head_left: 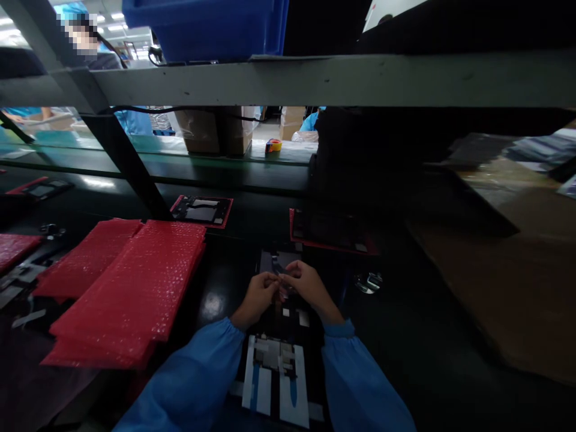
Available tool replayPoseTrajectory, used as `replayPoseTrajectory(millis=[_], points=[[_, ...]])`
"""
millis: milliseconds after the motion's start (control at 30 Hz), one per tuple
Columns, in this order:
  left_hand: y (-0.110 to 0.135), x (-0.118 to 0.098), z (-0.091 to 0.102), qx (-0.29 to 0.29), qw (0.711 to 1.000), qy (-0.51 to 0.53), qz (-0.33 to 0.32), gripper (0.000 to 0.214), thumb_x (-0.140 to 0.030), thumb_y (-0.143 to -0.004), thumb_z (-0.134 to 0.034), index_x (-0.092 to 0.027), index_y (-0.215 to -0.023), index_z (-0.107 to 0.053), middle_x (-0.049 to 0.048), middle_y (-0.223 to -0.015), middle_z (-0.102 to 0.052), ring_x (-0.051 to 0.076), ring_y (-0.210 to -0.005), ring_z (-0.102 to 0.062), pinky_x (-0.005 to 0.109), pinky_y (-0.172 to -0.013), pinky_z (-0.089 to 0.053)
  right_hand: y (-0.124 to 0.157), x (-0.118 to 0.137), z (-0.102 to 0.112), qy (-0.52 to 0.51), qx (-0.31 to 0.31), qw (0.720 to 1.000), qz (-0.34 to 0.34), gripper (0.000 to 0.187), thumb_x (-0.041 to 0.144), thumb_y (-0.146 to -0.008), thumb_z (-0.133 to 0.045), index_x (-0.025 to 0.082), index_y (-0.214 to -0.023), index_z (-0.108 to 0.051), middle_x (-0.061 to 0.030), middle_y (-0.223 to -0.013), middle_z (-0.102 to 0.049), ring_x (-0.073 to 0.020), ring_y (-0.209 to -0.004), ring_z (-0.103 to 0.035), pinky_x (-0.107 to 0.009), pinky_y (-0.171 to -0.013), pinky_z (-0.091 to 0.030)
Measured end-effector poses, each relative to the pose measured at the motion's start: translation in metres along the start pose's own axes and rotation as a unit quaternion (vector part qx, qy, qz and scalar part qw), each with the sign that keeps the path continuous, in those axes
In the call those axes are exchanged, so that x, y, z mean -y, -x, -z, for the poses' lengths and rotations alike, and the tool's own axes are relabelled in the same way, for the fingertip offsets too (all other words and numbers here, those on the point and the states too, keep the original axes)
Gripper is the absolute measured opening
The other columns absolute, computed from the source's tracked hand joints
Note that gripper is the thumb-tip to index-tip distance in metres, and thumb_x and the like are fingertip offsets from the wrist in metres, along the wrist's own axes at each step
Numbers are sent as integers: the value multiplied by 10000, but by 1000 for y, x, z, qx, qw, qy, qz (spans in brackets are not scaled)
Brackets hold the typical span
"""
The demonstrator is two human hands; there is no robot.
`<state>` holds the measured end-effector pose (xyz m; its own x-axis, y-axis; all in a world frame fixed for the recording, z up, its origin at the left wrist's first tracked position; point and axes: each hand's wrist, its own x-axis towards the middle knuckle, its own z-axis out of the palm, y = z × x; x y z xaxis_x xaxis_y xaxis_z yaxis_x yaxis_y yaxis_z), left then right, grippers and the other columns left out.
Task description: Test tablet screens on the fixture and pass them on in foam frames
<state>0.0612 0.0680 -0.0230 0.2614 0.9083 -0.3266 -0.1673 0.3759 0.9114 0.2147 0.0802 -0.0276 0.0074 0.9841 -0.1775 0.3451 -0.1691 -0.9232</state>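
Observation:
My left hand (258,298) and my right hand (312,289) meet in front of me, fingertips pinched close together. Something small and thin is between them, too dim to make out. Just beyond the fingers lies a flat dark panel (265,262) with a grey middle and a dark strip across it. Under and nearer than the hands is a dark electronic assembly with small pale pads (304,318). Closest to me, between my blue sleeves, lies a white-faced plate (264,390) with circuit parts and blue strips.
Red bubble-wrap pouches (130,288) are stacked at the left. More panels on red wrap, one left (202,211) and one right (330,231), lie farther back. Small shiny parts (369,282) sit right of my hands. A shelf beam (292,81) crosses above, carrying a blue bin (216,30).

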Motion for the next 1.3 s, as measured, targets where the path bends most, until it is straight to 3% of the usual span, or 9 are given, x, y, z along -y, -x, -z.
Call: replayPoseTrajectory(millis=[200,400,533,667,1000,1300], points=[[1,-2,0,-3,1000,3,13,39,-165,-791,-637,-147,-779,-604,11,-633,-684,107,-502,-621,190,-479,-457,-4,0,0,-53,29,998,-37,247,366,-644,-671,230,-678,-467,30,-541,-572,-143,-483,-547,-245,-453,-401],[-1,0,2,-9,1000,-5,28,88,-128,-766,-638,-165,-757,-559,-5,-604,-671,117,-477,-626,196,-474,-471,-3,3,-1,-82,18,996,-26,323,425,-671,-690,221,-585,-455,32,-516,-543,-107,-471,-464,-231,-457,-359],[-1,0,2,-8,999,-16,37,93,-108,-768,-633,-163,-737,-565,5,-612,-682,124,-465,-627,202,-455,-471,2,4,0,-109,14,994,-6,379,546,-672,-722,198,-667,-570,14,-606,-584,-127,-540,-508,-256,-513,-407],[0,-2,0,-8,999,-22,42,109,-48,-769,-590,-144,-716,-590,11,-607,-684,116,-459,-622,199,-456,-480,4,3,-3,-119,15,993,16,389,532,-644,-752,188,-783,-637,-17,-701,-644,-168,-638,-586,-289,-591,-456],[2,-7,-2,-15,998,-26,54,168,-22,-778,-566,-136,-660,-603,3,-575,-659,105,-442,-602,178,-406,-445,2,-1,-7,-106,12,991,80,303,467,-694,-719,194,-788,-627,-43,-774,-669,-203,-755,-631,-334,-722,-490],[1,-6,-1,-13,998,-24,58,144,-113,-778,-669,-131,-657,-593,0,-567,-657,101,-445,-603,176,-425,-464,2,-4,-8,-101,-1,989,105,261,445,-709,-696,202,-773,-625,-32,-751,-666,-199,-729,-628,-335,-703,-497]])
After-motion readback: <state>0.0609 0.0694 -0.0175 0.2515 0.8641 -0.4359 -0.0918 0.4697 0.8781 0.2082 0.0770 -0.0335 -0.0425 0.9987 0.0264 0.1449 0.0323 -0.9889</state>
